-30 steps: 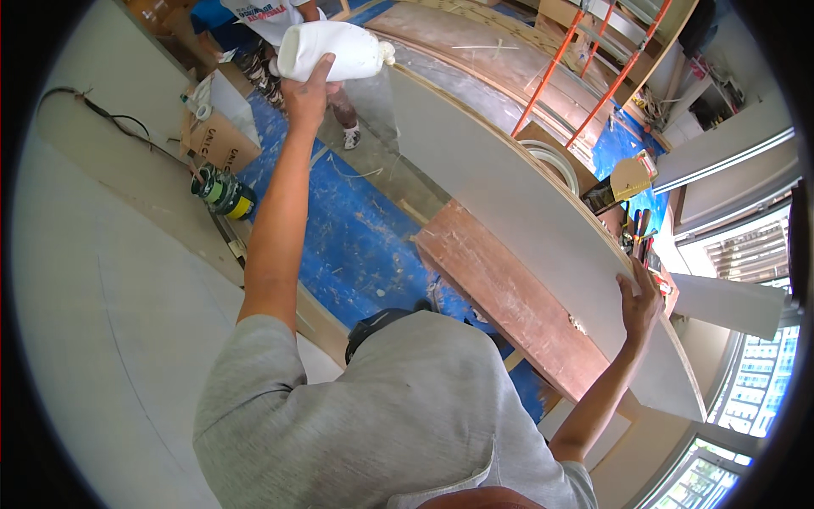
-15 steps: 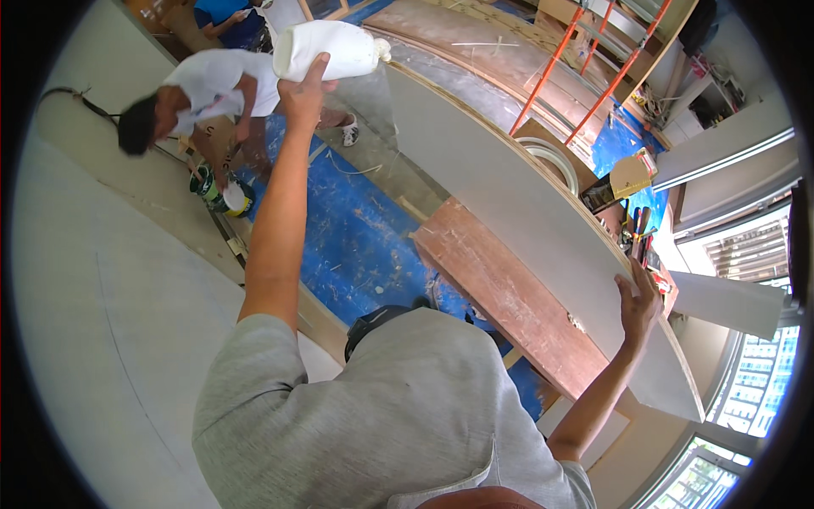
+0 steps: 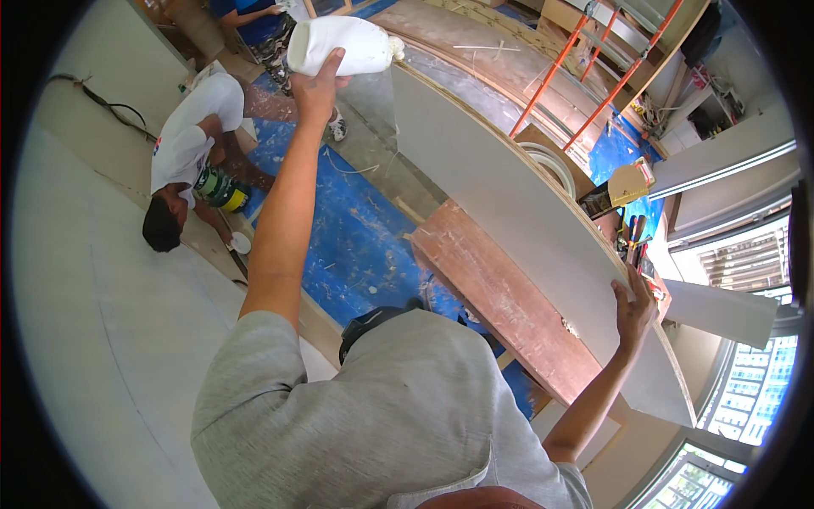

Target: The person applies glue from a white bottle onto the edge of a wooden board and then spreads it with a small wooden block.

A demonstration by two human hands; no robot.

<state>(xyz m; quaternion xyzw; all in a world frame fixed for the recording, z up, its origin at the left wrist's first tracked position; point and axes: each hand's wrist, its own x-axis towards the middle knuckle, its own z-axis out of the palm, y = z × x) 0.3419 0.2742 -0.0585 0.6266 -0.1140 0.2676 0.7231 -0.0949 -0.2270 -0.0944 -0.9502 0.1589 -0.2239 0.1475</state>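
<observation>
Head: left hand [image 3: 317, 92] grips white bottle [image 3: 349, 42], contents hidden.

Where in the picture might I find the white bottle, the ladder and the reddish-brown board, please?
White bottle [image 3: 343, 44], head view: the middle of its side.
Ladder [image 3: 625, 72], head view: one orange rail.
Reddish-brown board [image 3: 504, 297], head view: its broad face.

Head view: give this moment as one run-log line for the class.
left hand: holds white bottle | right hand: at edge of pale panel | co-worker: bent low beside dark container
</observation>
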